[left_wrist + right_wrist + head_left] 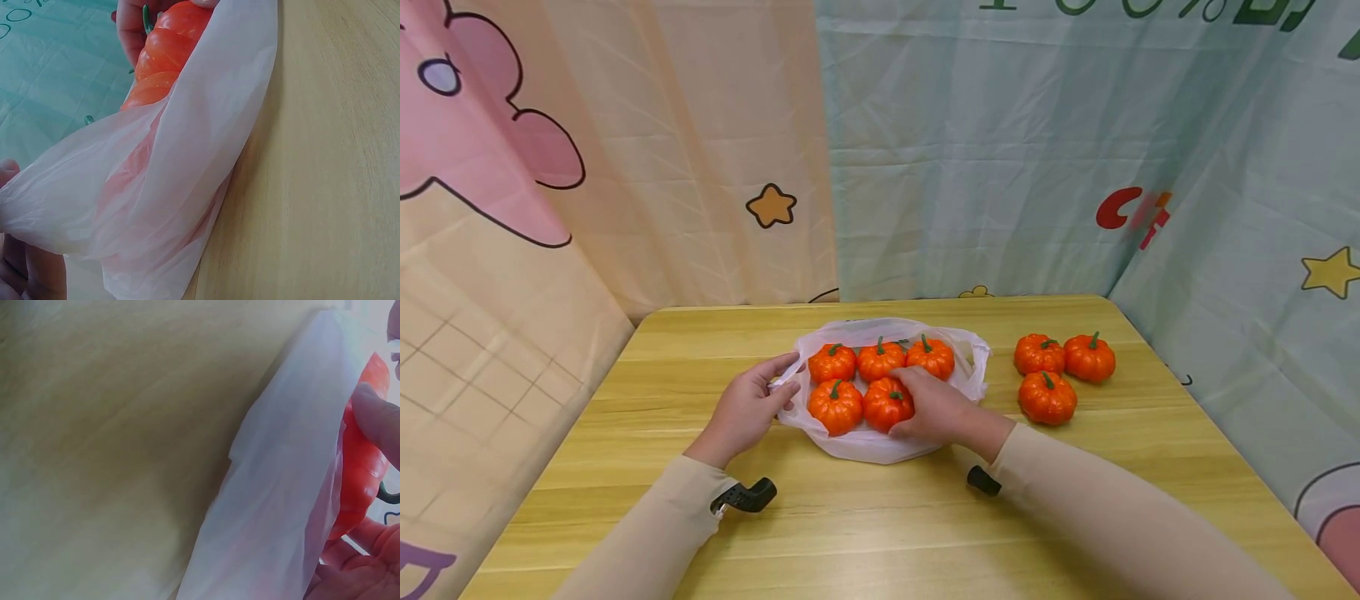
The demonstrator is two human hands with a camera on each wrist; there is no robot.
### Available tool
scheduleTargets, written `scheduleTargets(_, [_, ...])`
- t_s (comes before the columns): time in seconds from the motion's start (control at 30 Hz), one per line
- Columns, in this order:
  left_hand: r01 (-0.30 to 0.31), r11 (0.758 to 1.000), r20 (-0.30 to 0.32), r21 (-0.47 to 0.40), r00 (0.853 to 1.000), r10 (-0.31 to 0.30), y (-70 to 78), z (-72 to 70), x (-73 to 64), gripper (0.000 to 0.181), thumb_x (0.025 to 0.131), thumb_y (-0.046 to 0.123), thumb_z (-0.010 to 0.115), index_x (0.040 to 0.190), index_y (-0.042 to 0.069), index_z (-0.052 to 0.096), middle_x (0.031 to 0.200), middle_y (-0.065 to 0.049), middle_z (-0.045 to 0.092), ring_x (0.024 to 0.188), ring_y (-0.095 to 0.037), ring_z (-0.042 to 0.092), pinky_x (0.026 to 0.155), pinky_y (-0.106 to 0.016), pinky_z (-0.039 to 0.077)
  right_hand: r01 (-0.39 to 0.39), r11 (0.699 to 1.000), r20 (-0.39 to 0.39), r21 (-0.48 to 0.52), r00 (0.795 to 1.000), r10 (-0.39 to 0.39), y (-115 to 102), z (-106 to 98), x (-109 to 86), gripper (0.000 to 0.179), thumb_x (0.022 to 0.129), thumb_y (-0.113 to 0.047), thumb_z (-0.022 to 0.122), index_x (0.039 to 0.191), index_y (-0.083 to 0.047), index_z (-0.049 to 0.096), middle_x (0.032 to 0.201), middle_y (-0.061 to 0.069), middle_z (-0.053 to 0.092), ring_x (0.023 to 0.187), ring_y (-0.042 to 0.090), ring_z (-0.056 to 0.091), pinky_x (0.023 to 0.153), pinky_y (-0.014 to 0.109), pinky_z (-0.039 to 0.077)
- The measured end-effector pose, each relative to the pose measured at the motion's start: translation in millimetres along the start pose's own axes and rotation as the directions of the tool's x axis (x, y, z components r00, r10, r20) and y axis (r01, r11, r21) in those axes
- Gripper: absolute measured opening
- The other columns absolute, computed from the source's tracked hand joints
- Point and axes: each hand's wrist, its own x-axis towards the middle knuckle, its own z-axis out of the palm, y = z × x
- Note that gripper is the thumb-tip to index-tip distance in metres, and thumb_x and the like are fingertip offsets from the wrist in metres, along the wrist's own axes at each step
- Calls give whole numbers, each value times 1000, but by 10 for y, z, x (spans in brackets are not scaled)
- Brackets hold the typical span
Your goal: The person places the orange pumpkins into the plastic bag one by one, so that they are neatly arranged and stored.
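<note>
A thin white plastic bag (pixel 880 451) lies with its mouth spread wide, several small orange pumpkins (pixel 833 407) with green stems sitting inside. My left hand (pixel 747 410) pinches the bag's left rim; in the left wrist view the plastic (pixel 194 150) is drawn taut toward those fingers. At the front right of the bag, my right hand (pixel 938 408) grips a pumpkin (pixel 884 403). The right wrist view shows thumb and fingers on opposite sides of this pumpkin (pixel 359 478), partly behind the bag's side (pixel 275 469).
Three more orange pumpkins (pixel 1047 398) stand in a close cluster on the wooden table (pixel 850 533), right of the bag. Printed cloth curtains (pixel 970 167) hang behind and beside the table. A black strap end (pixel 752 495) juts from the left wrist.
</note>
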Motion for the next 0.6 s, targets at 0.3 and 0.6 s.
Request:
scheduleTargets(0.3, [5,1000,0,-1,1000,-5,-3,-6,-6,51,105,19,67,153,11,55,150,-15,60,83,-22,66,60,-22,53,-20,1000,1,-6,1000,20,16,-3,2,87,87,-36,87,159,-15,44,148,15,49,127,31,57,114,52,49])
scheduleTargets(0.6, [-5,1000,-5,5,1000,5,-11,-6,-6,50,104,18,67,153,11,55,149,-16,60,82,-22,66,59,-23,53,-16,999,-22,44,1000,17,17,11,-3,85,88,-30,86,157,-7,42,155,16,48,136,33,54,120,52,43])
